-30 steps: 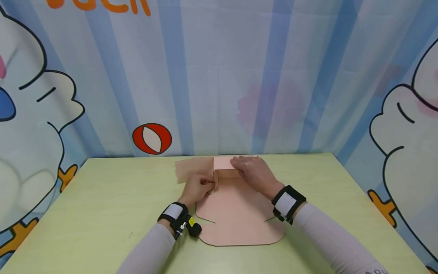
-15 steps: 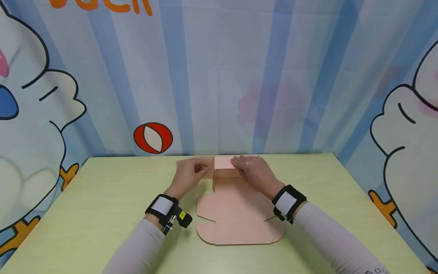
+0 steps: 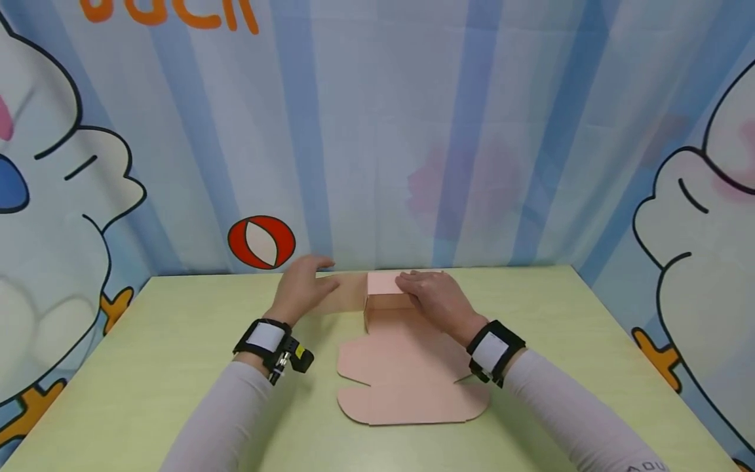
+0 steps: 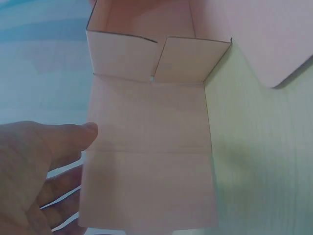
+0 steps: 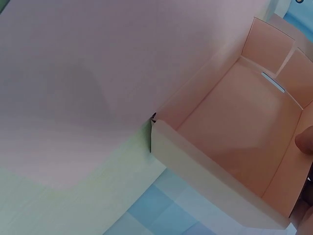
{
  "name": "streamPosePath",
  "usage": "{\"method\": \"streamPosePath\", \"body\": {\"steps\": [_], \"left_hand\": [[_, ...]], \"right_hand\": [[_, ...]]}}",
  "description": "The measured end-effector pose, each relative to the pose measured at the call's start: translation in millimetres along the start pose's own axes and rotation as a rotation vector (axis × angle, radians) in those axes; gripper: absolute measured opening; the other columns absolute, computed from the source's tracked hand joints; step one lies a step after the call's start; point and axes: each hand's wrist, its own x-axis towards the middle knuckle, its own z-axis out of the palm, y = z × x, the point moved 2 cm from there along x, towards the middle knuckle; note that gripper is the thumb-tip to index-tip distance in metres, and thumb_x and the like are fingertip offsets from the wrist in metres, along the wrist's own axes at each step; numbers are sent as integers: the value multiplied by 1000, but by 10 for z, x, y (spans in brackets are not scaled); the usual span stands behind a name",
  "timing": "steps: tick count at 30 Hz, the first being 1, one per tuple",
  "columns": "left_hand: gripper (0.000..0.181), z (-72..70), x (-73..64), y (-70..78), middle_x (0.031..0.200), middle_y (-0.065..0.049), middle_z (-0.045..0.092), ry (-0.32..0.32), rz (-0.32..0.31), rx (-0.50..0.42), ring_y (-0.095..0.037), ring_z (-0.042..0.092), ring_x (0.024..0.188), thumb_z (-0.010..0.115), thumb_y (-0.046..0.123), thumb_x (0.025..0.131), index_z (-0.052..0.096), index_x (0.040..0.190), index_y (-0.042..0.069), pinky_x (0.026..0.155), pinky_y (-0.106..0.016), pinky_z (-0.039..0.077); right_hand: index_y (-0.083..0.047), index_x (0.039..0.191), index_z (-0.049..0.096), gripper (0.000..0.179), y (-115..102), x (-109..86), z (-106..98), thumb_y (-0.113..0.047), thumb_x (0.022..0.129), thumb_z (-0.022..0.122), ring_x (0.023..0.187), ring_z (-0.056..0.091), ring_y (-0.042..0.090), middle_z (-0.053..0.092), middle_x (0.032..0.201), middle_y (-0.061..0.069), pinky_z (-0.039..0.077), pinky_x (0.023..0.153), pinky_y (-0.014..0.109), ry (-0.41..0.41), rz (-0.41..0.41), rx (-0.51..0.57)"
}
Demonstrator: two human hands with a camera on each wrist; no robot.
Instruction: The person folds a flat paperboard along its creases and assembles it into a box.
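A pink cardboard box (image 3: 389, 301), partly folded, stands near the table's far edge, its long lid (image 3: 413, 400) lying flat toward me. My right hand (image 3: 439, 298) grips the box's far wall; in the right wrist view the thumb (image 5: 305, 140) is inside the wall and fingers are outside. An unfolded side panel (image 4: 146, 117) extends left from the box, below two upright small flaps (image 4: 122, 56) with a narrow gap between them. My left hand (image 3: 301, 288) is at this panel's far edge, fingers extended; whether it touches the panel is unclear.
The box sits on a pale yellow-green table (image 3: 177, 380). Behind it hangs a blue striped cloth (image 3: 377, 144) with cartoon figures. In the right wrist view a narrow slot (image 5: 273, 82) shows in the box floor.
My left hand has left the small flaps at the box's left end and moved left and away along the side panel, its fingers now extended. The right hand stays on the box.
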Motion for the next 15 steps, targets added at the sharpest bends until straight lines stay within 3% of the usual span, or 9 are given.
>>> {"method": "streamPosePath", "body": {"steps": [7,15], "left_hand": [[34,74,23,-116,121,-14,71,-79,-41,-63,-33,65,114,70,20,91,70,121,5,96,-49,53],[23,118,-3,-132,112,-14,74,-59,-11,-54,-33,68,105,67,11,92,74,113,5,90,-47,56]], "right_hand": [[-12,117,73,28,-12,-1,2,-8,89,71,101,73,22,76,111,6,60,81,39,2,3,1],[-12,118,73,29,-13,-8,4,-9,89,72,102,73,22,76,112,6,60,82,39,0,11,9]]}}
